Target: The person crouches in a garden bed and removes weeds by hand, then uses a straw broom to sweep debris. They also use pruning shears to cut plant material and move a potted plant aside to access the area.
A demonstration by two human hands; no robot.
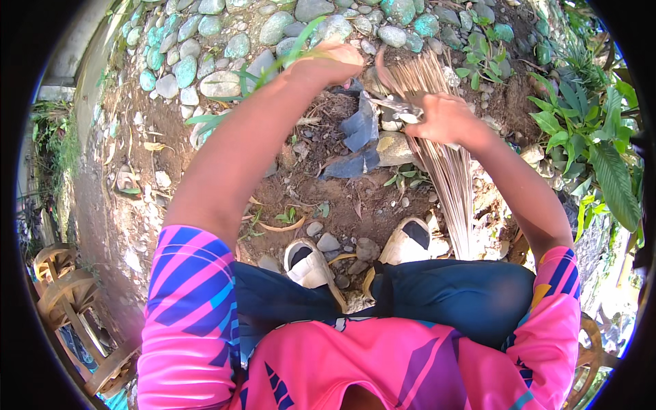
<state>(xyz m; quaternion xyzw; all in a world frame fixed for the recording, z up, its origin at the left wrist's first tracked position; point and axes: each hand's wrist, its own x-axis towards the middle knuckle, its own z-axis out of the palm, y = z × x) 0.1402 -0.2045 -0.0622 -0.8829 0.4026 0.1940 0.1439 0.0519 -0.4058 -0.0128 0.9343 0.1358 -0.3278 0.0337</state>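
Note:
My left hand (333, 61) is closed near the stones at the top, beside the green leaves of a plant (302, 43); what its fingers grip is partly hidden. My right hand (443, 117) holds a metal cutting tool (402, 108), perhaps scissors or pruning shears, whose jaws point left. Beneath that hand lies a broom of thin brown sticks (448, 189), slanting across the soil. Pieces of torn dark plastic (361, 125) sit around a clump of soil and roots (328, 115) between my hands.
Painted and grey stones (220, 84) cover the ground at the top. Leafy plants (569, 123) grow at the right. My white shoes (310, 269) rest on soil among pebbles. Rusty metal wheel-like parts (69, 297) stand at the lower left.

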